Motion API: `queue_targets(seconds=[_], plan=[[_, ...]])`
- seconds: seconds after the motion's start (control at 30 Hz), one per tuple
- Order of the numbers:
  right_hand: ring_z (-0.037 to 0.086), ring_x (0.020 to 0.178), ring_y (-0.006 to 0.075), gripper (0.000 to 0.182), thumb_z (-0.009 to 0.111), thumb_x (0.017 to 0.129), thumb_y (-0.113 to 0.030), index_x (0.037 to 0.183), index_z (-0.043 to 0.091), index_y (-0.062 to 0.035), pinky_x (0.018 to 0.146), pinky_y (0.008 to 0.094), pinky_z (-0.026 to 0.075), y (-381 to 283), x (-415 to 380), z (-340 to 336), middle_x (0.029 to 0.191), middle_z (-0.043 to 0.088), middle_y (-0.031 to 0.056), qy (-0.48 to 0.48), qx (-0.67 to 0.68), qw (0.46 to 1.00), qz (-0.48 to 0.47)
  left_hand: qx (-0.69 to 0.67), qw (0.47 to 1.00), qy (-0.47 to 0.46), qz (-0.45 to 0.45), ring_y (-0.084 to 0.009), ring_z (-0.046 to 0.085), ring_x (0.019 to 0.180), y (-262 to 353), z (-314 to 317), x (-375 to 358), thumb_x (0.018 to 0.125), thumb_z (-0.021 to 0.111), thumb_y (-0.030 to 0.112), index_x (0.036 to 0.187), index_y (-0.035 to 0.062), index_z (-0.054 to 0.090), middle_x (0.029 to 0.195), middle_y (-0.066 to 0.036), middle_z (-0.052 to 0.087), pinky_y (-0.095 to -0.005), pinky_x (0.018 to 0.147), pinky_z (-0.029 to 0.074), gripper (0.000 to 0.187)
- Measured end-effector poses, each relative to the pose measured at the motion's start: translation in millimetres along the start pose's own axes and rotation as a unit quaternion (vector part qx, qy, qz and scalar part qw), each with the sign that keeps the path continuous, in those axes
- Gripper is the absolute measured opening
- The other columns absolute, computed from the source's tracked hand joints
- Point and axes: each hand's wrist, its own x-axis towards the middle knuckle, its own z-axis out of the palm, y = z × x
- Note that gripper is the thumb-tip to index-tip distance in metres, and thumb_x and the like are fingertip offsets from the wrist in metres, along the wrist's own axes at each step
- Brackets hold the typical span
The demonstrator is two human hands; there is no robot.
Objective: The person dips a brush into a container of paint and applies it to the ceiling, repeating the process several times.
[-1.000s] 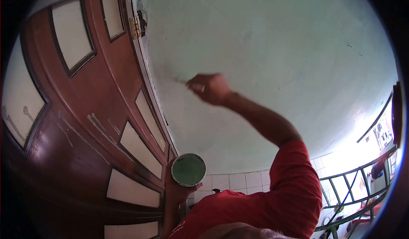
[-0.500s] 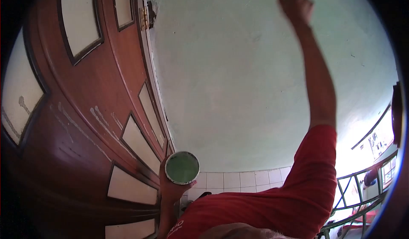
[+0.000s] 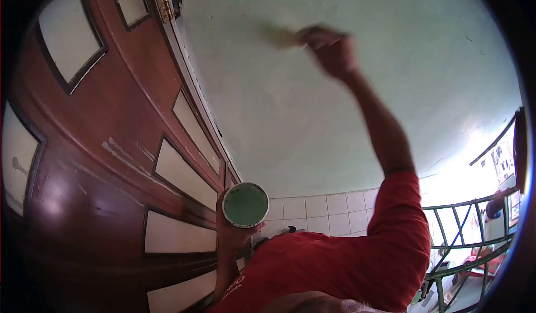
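My left hand (image 3: 235,232) is wrapped round a small paint can (image 3: 267,208), held upright in front of the red shirt. Light green paint (image 3: 245,206) shows inside it. Up against the pale green wall (image 3: 279,129), my right hand (image 3: 334,52) grips a paintbrush (image 3: 283,37), its bristles smeared by motion and pointing left. The brush head overlaps the wall's upper part in this view, near a darker green patch.
A brown wooden door (image 3: 106,140) with pale panels and drip marks stands at left, joined by a brass hinge (image 3: 165,7). White tiles (image 3: 315,207) line the lower wall. Green metal railing (image 3: 459,206) is at right, with a bright area beyond.
My right hand has swept left and down across the wall, bringing the brush into view. The paint can stays in my left hand, slightly higher and further right in view.
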Motion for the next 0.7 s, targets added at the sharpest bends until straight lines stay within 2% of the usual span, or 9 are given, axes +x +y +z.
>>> queue_targets(seconds=[0.03, 0.1, 0.13, 0.17, 0.23, 0.3, 0.37, 0.53, 0.7], plan=[[0.071, 0.097, 0.0175, 0.012, 0.064, 0.094, -0.004, 0.097, 0.075, -0.0094, 0.087, 0.031, 0.056, 6, 17, -48, 0.107, 0.076, 0.0049, 0.068, -0.064, 0.993, -0.066, 0.018, 1.0, 0.008, 0.0, -0.0264, 0.06, 0.121, 3, 0, 0, 0.053, 0.095, -0.002, 0.148, 0.0041, 0.033, 0.134, -0.014, 0.057, -0.0409, 0.098, 0.055, 0.113], [0.074, 0.093, 0.0169, 0.014, 0.07, 0.095, -0.026, 0.097, 0.076, -0.013, 0.083, 0.0301, 0.056, 58, 44, -120, 0.101, 0.077, 0.0032, 0.205, -0.221, 0.95, 0.085, 0.035, 0.999, 0.018, -0.004, -0.0268, 0.061, 0.121, 4, 1, 0, 0.054, 0.095, -0.002, 0.148, 0.004, 0.032, 0.134, -0.015, 0.057, -0.0412, 0.098, 0.056, 0.113], [0.074, 0.084, 0.0212, 0.02, 0.071, 0.094, -0.036, 0.101, 0.077, -0.0183, 0.077, 0.0326, 0.057, 82, 62, -162, 0.094, 0.078, 0.0019, 0.17, -0.565, 0.796, 0.138, 0.03, 0.999, 0.029, -0.021, -0.0268, 0.061, 0.121, 4, 0, 0, 0.054, 0.094, -0.003, 0.148, 0.0039, 0.032, 0.133, -0.015, 0.057, -0.0411, 0.098, 0.056, 0.112], [0.073, 0.076, 0.0255, 0.019, 0.069, 0.094, -0.037, 0.103, 0.076, -0.0217, 0.067, 0.0364, 0.057, 42, 61, -176, 0.088, 0.076, 0.0025, 0.354, -0.299, 0.881, -0.099, 0.026, 0.998, 0.04, -0.04, -0.0268, 0.061, 0.12, 3, 0, -1, 0.054, 0.094, -0.003, 0.147, 0.0039, 0.033, 0.133, -0.014, 0.057, -0.041, 0.098, 0.056, 0.111], [0.075, 0.082, 0.0282, 0.012, 0.072, 0.094, -0.015, 0.101, 0.075, -0.0052, 0.073, 0.0395, 0.058, -2, 63, -179, 0.099, 0.077, 0.0114, 0.406, -0.327, 0.851, -0.063, 0.005, 0.998, 0.04, -0.039, -0.0268, 0.061, 0.12, 2, -1, 1, 0.054, 0.093, -0.004, 0.147, 0.0038, 0.034, 0.133, -0.015, 0.057, -0.0408, 0.097, 0.056, 0.111], [0.075, 0.082, 0.031, 0.013, 0.073, 0.092, -0.012, 0.102, 0.075, -0.0036, 0.069, 0.0411, 0.058, 19, 59, -164, 0.097, 0.077, 0.0136, 0.391, -0.378, 0.833, -0.101, -0.012, 0.998, 0.041, -0.043, -0.0268, 0.061, 0.12, 2, 1, 1, 0.054, 0.093, -0.005, 0.147, 0.0038, 0.034, 0.133, -0.015, 0.057, -0.0406, 0.096, 0.057, 0.11], [0.07, 0.069, 0.026, 0.017, 0.07, 0.094, -0.036, 0.103, 0.075, -0.0226, 0.059, 0.0386, 0.055, 44, 28, -98, 0.082, 0.074, 0.0027, 0.284, -0.488, 0.825, -0.011, 0.045, 0.997, 0.052, -0.021, -0.0268, 0.062, 0.119, 3, 3, 3, 0.053, 0.092, -0.007, 0.146, 0.004, 0.035, 0.133, -0.015, 0.057, -0.0406, 0.095, 0.058, 0.109], [0.07, 0.073, 0.0212, 0.013, 0.075, 0.081, -0.019, 0.093, 0.071, -0.019, 0.057, 0.0363, 0.058, -35, -106, 103, 0.089, 0.067, 0.0001, 0.085, -0.149, 0.961, -0.215, 0.029, 0.999, 0.039, 0.022, -0.027, 0.062, 0.12, 19, 20, 1, 0.054, 0.091, -0.009, 0.148, 0.0043, 0.034, 0.133, -0.015, 0.057, -0.0411, 0.094, 0.059, 0.11], [0.072, 0.08, 0.0215, 0.017, 0.071, 0.081, -0.01, 0.096, 0.072, -0.0195, 0.067, 0.0386, 0.059, -61, -148, 153, 0.101, 0.071, 0.0002, -0.1, 0.004, 0.992, -0.07, 0.067, 0.997, 0.041, -0.008, -0.0268, 0.062, 0.12, 3, 17, -8, 0.054, 0.092, -0.006, 0.148, 0.0054, 0.034, 0.135, -0.015, 0.057, -0.0406, 0.098, 0.056, 0.111]])
